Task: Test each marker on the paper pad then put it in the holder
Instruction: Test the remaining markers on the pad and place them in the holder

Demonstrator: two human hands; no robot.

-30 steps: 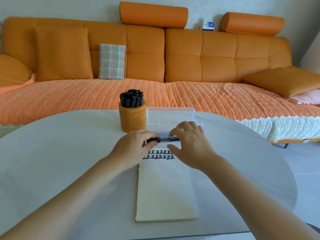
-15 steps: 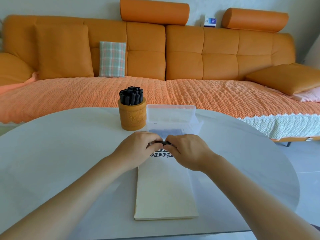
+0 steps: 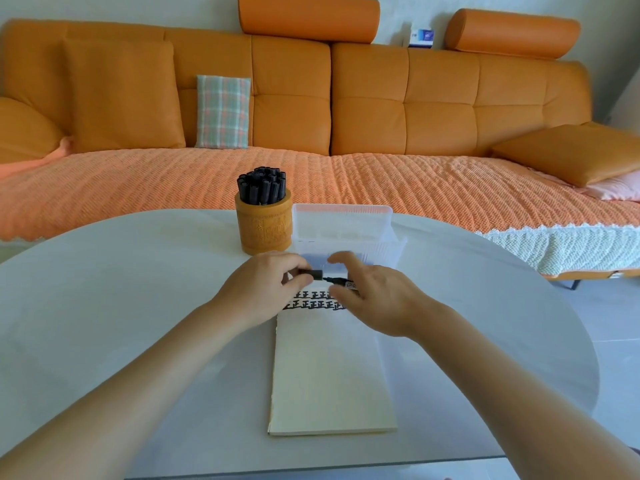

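Round white table (image 3: 138, 306): carries all task items, set close to its far edge.

Paper pad (image 3: 332, 375): lies flat and lengthwise in front of the person. Two rows of black test marks (image 3: 311, 301) sit at its far end; the rest of the sheet is blank.

Clear plastic box (image 3: 343, 226): stands just beyond the pad, lid up. Its contents cannot be read.

Holder (image 3: 263, 230): upright, just beside the box on its left, already packed with black capped markers (image 3: 261, 187).

Left hand (image 3: 263, 289): thumb and forefinger pinched on the cap (image 3: 311, 274), above the pad's far end.

Right hand (image 3: 377, 303): fingers are blurred; it appears to pinch the barrel of the marker (image 3: 341, 281), forefinger raised.

Marker: held level between the hands, over the test marks. A narrow gap shows between cap and nib.

Assessment: step in hand is uncapping for the test stroke. The next move calls for turning the nib down onto blank paper below the rows, then recapping and finding room in the crowded holder
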